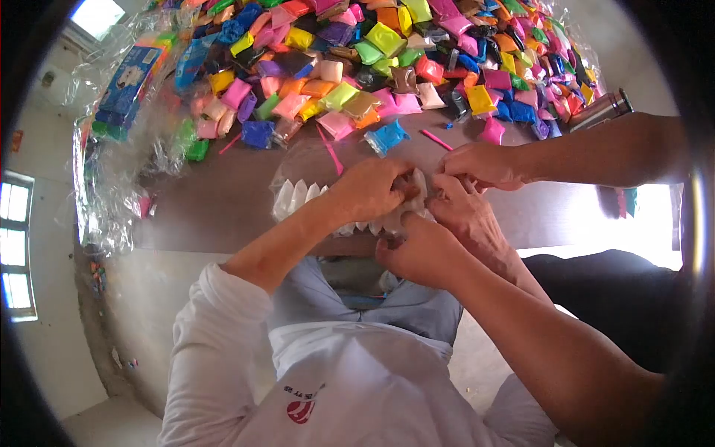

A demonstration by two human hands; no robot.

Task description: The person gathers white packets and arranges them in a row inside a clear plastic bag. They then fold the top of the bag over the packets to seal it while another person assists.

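Note:
A clear plastic pack of white pointed pieces (292, 198) lies at the table's front edge, partly covered by my left forearm. My left hand (372, 191) is closed on the pack's right part, fingers bent over the white pieces. Just right of it, my right hand (471, 216) has its fingertips pinched at the pack's right end. Another person's hands are in among mine: one hand (488, 165) meets my right fingers from above, and the other hand (418, 252) grips the pack's near side from below. What lies between the crowded fingertips is mostly hidden.
A large heap of colourful wrapped packets (372, 67) covers the back of the brown table (216, 216). Pink sticks (436, 140) and a blue packet (387, 137) lie before it. Clear plastic bags (123, 179) hang at left; a metal flask (600, 110) lies at right.

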